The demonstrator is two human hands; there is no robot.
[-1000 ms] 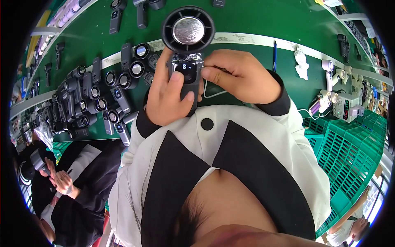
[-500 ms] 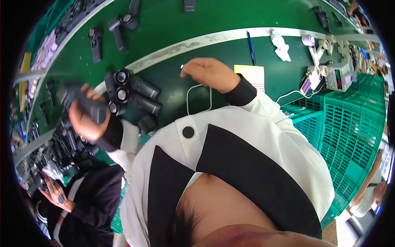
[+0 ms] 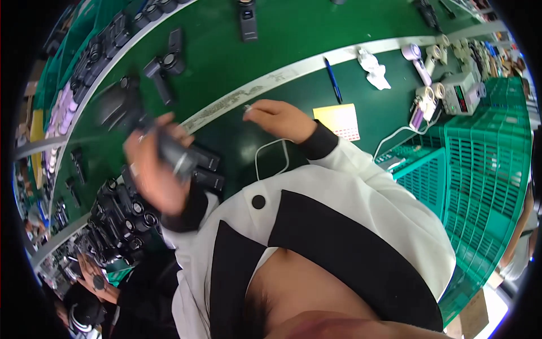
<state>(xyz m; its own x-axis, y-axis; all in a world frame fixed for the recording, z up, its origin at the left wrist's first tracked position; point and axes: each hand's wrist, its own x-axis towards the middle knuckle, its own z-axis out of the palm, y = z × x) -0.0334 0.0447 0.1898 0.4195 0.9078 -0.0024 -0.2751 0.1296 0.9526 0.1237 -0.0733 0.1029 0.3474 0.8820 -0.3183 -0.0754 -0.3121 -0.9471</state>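
Note:
My left hand (image 3: 155, 172) is closed around a dark grey handheld fan (image 3: 172, 151), its handle slanting across the palm; hand and fan are smeared by motion. Below and beside that hand, more dark fans (image 3: 208, 181) lie on the green table, partly covered by my wrist. Over the middle of the table, my right hand (image 3: 282, 120) pinches the small plug end of a white cable (image 3: 257, 158). Part of this cable loops down toward my jacket, and some of it is hidden behind the hand.
A green belt (image 3: 305, 28) with dark fans runs beyond a pale rail (image 3: 265, 82). To the right are a blue pen (image 3: 333, 82), a yellow notepad (image 3: 336, 120), crumpled tissue (image 3: 374, 69), a power supply (image 3: 458, 95) and green crates (image 3: 480, 152). A co-worker's hand (image 3: 96, 277) shows lower left.
My left hand has moved right and closer to me with the fan in it. My right hand keeps its pinch on the cable. The whole view has shifted slightly.

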